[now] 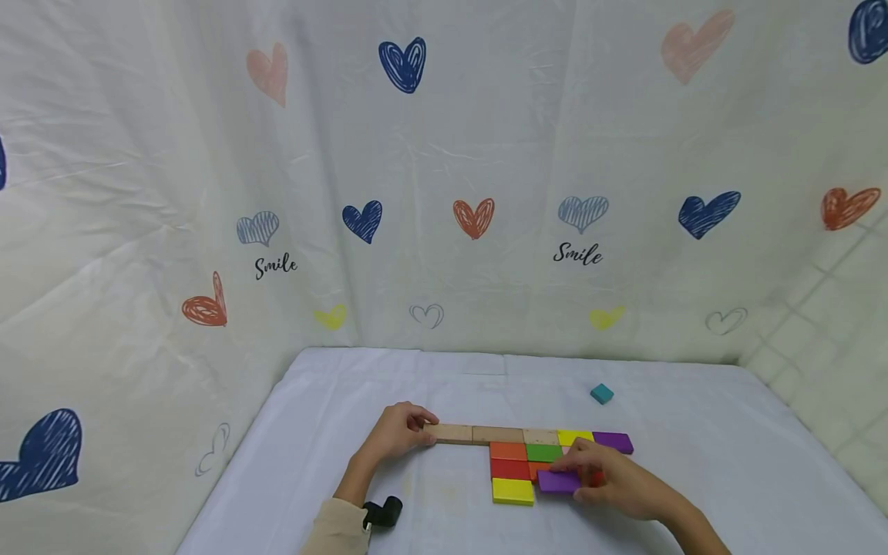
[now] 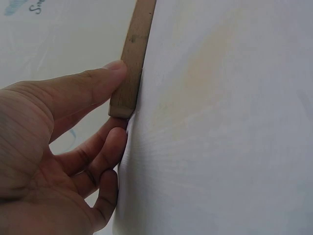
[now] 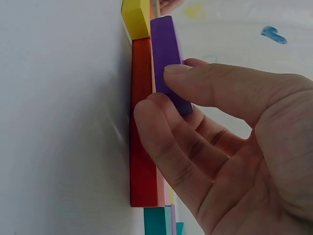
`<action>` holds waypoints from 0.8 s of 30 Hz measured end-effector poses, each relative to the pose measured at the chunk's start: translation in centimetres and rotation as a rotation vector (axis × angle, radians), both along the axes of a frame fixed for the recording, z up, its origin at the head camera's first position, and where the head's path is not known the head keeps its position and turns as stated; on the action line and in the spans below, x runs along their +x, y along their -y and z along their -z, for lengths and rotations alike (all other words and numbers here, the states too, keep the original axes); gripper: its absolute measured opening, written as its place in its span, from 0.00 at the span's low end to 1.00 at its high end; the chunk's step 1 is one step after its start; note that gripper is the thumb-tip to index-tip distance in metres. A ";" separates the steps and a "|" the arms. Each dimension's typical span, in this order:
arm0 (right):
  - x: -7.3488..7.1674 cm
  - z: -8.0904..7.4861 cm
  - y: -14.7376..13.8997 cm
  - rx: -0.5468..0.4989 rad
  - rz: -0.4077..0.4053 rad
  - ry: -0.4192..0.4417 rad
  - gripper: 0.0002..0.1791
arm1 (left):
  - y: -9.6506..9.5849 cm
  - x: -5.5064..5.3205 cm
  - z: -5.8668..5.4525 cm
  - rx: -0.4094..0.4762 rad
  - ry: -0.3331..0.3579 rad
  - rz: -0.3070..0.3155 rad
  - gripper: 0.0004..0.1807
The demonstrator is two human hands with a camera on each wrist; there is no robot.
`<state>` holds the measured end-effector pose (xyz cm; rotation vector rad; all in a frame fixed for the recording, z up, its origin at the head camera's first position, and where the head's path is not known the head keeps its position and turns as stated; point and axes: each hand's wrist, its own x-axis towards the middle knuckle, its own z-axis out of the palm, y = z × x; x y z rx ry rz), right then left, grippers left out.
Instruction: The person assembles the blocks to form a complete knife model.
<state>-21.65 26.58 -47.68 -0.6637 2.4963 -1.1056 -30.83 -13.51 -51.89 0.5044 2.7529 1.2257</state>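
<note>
My right hand (image 1: 620, 478) pinches a purple block (image 1: 557, 482) between thumb and fingers. In the right wrist view that purple block (image 3: 165, 49) is held over a long red block (image 3: 143, 166), close to a yellow block (image 3: 136, 17). My left hand (image 1: 398, 433) grips the left end of a row of plain wooden blocks (image 1: 451, 434); the left wrist view shows its thumb on the end wooden block (image 2: 131, 73). Under the row lie an orange block (image 1: 507, 451), a green block (image 1: 544, 452), a red block (image 1: 509, 469) and a yellow block (image 1: 513, 492). My right fingers hide several blocks.
Apart at the back lies a teal block (image 1: 602, 394). A second purple block (image 1: 613, 442) ends the top row on the right. White cloth covers the table (image 1: 728, 447), and a heart-printed curtain (image 1: 513, 154) stands behind it. A black device (image 1: 384, 512) is on my left wrist.
</note>
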 end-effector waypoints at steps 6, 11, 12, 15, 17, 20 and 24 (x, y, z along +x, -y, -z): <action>-0.1 0.1 0.2 -0.013 -0.020 0.010 0.20 | 0.0 0.0 0.0 0.001 0.000 -0.006 0.12; 0.0 0.1 0.4 0.000 -0.026 -0.002 0.20 | -0.1 0.0 -0.1 0.000 -0.003 -0.004 0.12; 0.0 0.1 0.4 0.002 -0.027 -0.007 0.20 | -0.1 0.0 -0.1 0.000 -0.003 -0.004 0.12; -0.1 0.3 0.5 0.004 -0.026 -0.002 0.20 | -0.1 0.0 -0.2 -0.001 0.000 -0.006 0.12; -0.1 0.5 0.5 0.009 -0.025 0.005 0.19 | -0.2 0.1 -0.2 -0.001 0.003 -0.006 0.12; -0.2 0.9 0.5 0.019 -0.022 0.010 0.20 | -0.2 0.1 -0.2 -0.002 0.007 -0.006 0.12; -0.3 1.0 0.5 0.033 -0.020 0.003 0.19 | -0.1 0.0 -0.2 -0.008 0.004 -0.007 0.11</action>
